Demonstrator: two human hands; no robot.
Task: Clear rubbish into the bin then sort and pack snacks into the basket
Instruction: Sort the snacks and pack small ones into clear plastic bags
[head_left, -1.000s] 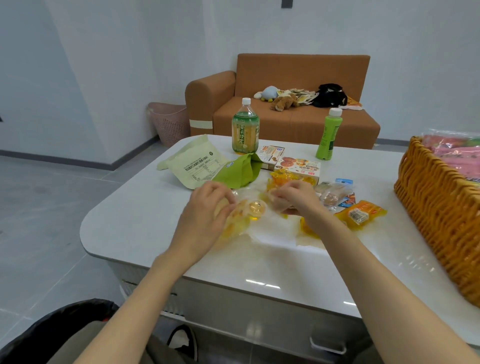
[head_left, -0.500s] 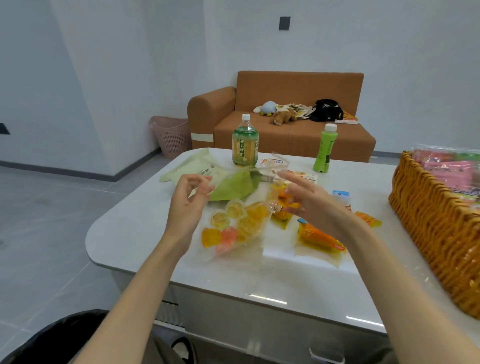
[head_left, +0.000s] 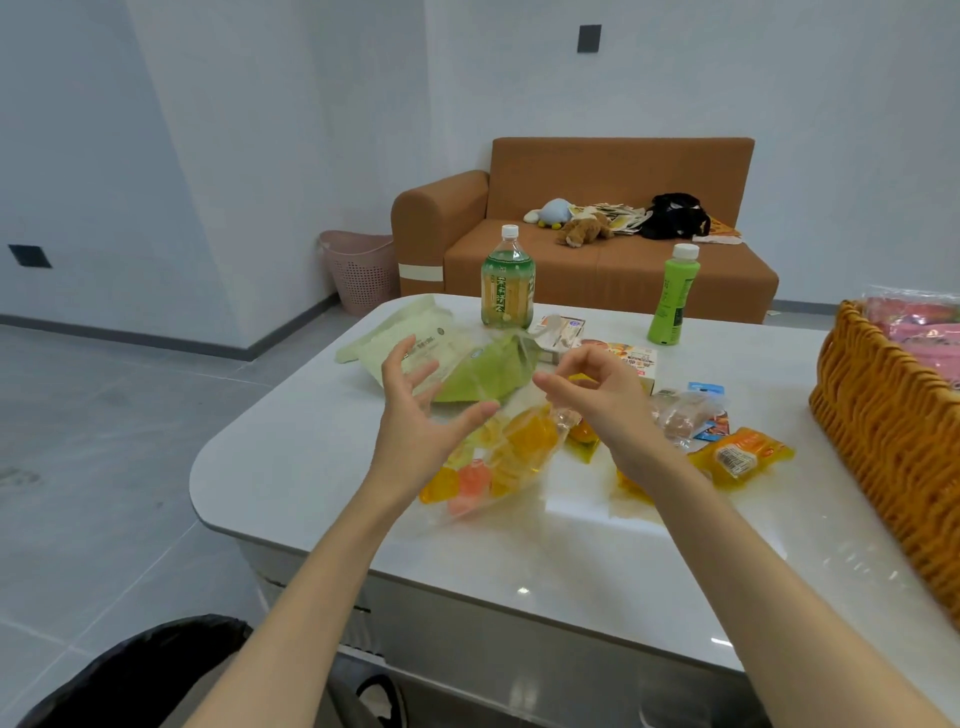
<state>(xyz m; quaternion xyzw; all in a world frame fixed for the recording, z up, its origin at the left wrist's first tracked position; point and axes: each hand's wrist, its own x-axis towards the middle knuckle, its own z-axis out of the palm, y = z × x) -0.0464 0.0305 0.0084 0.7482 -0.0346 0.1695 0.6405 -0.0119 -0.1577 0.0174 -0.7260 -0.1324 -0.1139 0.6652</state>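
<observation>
A clear bag of orange, yellow and pink jelly cups (head_left: 498, 462) is tilted up off the white table (head_left: 571, 551). My right hand (head_left: 602, 400) has its fingers curled and pinches the bag's upper end. My left hand (head_left: 421, 421) hovers at the bag's left side with fingers spread, gripping nothing. The wicker basket (head_left: 883, 447) stands at the right edge with pink packets (head_left: 924, 332) inside. A black bin bag (head_left: 130, 670) sits low on the left, beside the table.
Behind my hands lie a pale green packet (head_left: 410, 338), a green packet (head_left: 483, 374) and two snack boxes (head_left: 631, 358). A tea bottle (head_left: 507, 286) and a green bottle (head_left: 674, 296) stand further back. A yellow packet (head_left: 737, 454) and a clear snack packet (head_left: 680, 415) lie near the basket.
Both hands rose from the table, lifting the jelly bag. My left hand let go and spread its fingers; my right hand's fingers curled onto the bag's top.
</observation>
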